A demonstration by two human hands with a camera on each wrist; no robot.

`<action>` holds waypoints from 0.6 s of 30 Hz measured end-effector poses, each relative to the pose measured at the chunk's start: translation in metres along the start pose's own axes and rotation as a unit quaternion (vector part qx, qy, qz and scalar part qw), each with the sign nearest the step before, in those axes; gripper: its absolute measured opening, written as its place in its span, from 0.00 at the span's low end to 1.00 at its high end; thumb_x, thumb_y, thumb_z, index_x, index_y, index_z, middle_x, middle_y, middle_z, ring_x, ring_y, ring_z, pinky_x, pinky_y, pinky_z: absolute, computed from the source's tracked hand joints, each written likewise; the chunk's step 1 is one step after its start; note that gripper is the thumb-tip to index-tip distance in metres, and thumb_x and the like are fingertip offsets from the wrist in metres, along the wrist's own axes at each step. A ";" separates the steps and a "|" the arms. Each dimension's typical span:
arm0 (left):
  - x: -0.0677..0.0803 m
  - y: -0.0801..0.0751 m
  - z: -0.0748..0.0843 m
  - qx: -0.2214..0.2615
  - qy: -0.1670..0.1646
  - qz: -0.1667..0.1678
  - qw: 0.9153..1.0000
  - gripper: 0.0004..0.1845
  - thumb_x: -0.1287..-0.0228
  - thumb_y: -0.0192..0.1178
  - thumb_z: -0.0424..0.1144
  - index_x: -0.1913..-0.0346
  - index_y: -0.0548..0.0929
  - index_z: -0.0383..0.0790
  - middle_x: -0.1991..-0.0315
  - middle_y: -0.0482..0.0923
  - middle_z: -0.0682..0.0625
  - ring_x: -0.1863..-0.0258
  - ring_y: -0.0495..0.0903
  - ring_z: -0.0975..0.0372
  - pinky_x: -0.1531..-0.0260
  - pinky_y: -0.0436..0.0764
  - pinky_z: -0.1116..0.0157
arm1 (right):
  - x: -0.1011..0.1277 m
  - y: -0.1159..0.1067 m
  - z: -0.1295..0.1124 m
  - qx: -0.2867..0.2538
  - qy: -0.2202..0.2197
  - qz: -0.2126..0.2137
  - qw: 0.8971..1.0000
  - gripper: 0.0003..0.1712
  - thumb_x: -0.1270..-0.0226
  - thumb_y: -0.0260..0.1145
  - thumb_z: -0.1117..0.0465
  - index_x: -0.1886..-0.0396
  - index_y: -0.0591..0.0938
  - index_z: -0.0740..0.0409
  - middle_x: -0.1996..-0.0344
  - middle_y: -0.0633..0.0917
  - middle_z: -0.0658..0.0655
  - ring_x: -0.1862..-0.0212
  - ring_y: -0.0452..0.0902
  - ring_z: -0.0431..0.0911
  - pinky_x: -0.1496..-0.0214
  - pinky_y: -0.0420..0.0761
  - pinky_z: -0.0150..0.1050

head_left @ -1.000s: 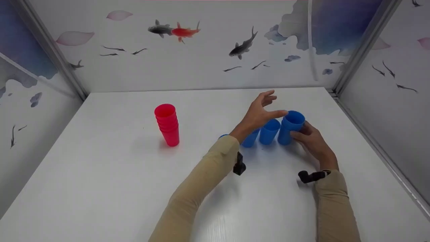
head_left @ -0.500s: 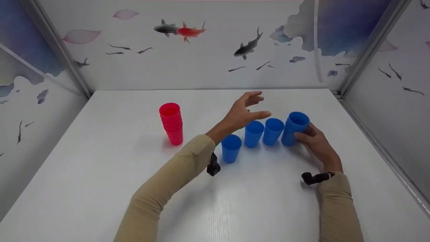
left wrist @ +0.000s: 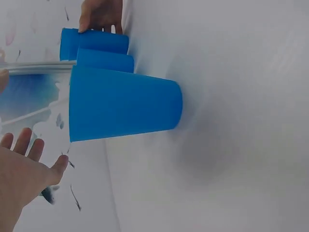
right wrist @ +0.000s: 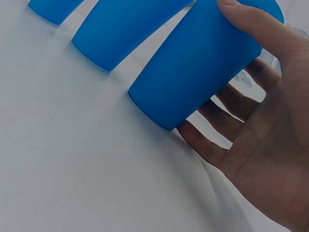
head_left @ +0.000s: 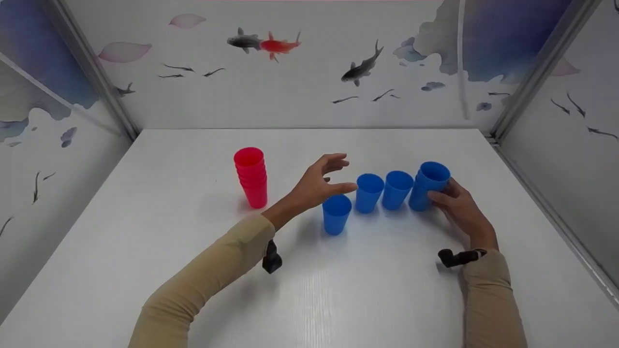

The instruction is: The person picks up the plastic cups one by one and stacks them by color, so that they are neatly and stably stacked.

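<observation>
My left hand point(head_left: 316, 186) hovers with fingers spread and nothing in it, just behind and above the nearest single blue cup point(head_left: 335, 217). In the left wrist view that blue cup point(left wrist: 123, 104) stands upright beside the hand point(left wrist: 29, 179), apart from the fingers. Two more single blue cups, one in the middle point(head_left: 369, 194) and one further right point(head_left: 397, 191), stand in a row behind it. At the row's right end my right hand point(head_left: 459, 208) holds a stack of blue cups point(head_left: 428, 188), thumb on the near side and fingers round the outer side. The stack point(right wrist: 193, 67) rests on the table.
A stack of several red cups point(head_left: 251, 179) stands upright on the white table point(head_left: 309, 299), left of my left hand. Printed panels with fish rise at the back point(head_left: 271, 96) and along both sides.
My left hand has moved left and lower, from beside the stack of blue cups to above the nearest single cup. The right hand keeps holding the stack in place.
</observation>
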State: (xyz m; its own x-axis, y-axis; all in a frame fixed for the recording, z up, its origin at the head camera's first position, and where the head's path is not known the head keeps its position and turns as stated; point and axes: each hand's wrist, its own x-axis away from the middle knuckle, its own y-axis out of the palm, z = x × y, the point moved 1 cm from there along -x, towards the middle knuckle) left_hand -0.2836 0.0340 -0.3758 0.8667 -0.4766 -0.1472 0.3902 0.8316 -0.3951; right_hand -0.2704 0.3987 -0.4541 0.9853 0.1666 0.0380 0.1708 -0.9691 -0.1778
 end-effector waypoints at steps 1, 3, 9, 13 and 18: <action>0.003 -0.001 -0.003 0.001 -0.003 -0.001 1.000 0.42 0.40 0.70 0.50 0.25 0.63 0.48 0.28 0.70 0.49 0.25 0.66 0.55 0.27 0.68 0.51 | 0.000 0.000 0.000 -0.003 0.000 -0.001 1.000 0.50 0.24 0.61 0.54 0.18 0.39 0.51 0.19 0.46 0.65 0.18 0.40 0.63 0.20 0.49 0.61; 0.010 -0.002 -0.011 0.004 -0.012 -0.004 1.000 0.43 0.41 0.70 0.50 0.25 0.63 0.49 0.27 0.69 0.49 0.25 0.65 0.55 0.27 0.68 0.49 | 0.000 0.000 0.000 -0.004 0.004 -0.005 1.000 0.50 0.25 0.61 0.54 0.18 0.38 0.50 0.19 0.45 0.65 0.18 0.40 0.62 0.20 0.49 0.60; 0.022 -0.002 -0.024 0.012 -0.026 -0.006 1.000 0.43 0.41 0.71 0.51 0.25 0.63 0.48 0.27 0.68 0.48 0.25 0.64 0.53 0.29 0.68 0.44 | 0.001 -0.002 -0.002 0.004 0.010 -0.002 1.000 0.52 0.25 0.62 0.53 0.18 0.37 0.46 0.18 0.44 0.64 0.18 0.39 0.63 0.20 0.49 0.60; 0.027 -0.001 -0.028 0.010 -0.025 -0.009 1.000 0.45 0.42 0.71 0.50 0.25 0.61 0.47 0.26 0.67 0.47 0.24 0.64 0.52 0.29 0.67 0.42 | 0.001 -0.002 -0.003 0.012 0.020 0.003 1.000 0.52 0.25 0.62 0.51 0.18 0.36 0.44 0.18 0.43 0.63 0.18 0.38 0.62 0.20 0.49 0.60; 0.036 0.000 -0.036 0.008 -0.031 -0.019 0.999 0.48 0.44 0.72 0.50 0.24 0.59 0.48 0.25 0.64 0.47 0.23 0.62 0.52 0.28 0.66 0.43 | 0.001 0.000 -0.003 0.021 0.031 0.007 0.999 0.54 0.27 0.63 0.47 0.18 0.35 0.43 0.18 0.42 0.62 0.18 0.38 0.62 0.20 0.50 0.59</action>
State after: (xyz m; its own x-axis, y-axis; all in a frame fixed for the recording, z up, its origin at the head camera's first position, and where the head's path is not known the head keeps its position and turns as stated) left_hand -0.2636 0.0063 -0.4139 0.8680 -0.4907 -0.0757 0.4286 0.8175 -0.3847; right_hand -0.2698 0.3985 -0.4511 0.9853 0.1410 0.0965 0.1592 -0.9627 -0.2189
